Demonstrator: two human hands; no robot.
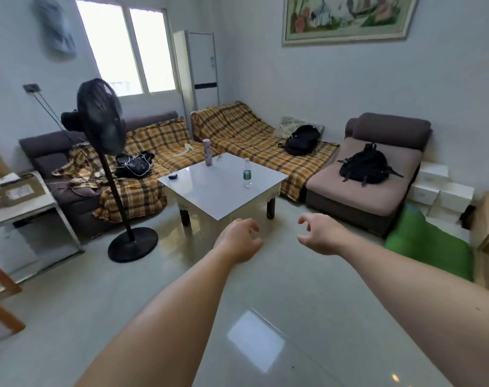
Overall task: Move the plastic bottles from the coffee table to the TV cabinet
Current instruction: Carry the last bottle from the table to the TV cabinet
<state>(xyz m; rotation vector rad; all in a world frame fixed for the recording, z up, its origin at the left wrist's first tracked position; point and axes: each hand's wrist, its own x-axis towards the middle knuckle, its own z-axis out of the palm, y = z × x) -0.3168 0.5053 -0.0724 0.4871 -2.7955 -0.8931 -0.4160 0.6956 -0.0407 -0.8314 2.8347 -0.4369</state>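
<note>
A clear plastic bottle with a green label stands upright near the right edge of the white desk. A pink bottle stands upright at the far corner, and a small dark object lies by the left corner. Both arms reach forward over the floor, short of the desk: left hand and right hand empty, fingers apart and loosely curled.

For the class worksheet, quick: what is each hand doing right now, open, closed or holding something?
Left hand: open, fingers loosely curled, holding nothing.
Right hand: open, fingers loosely curled, holding nothing.
</note>
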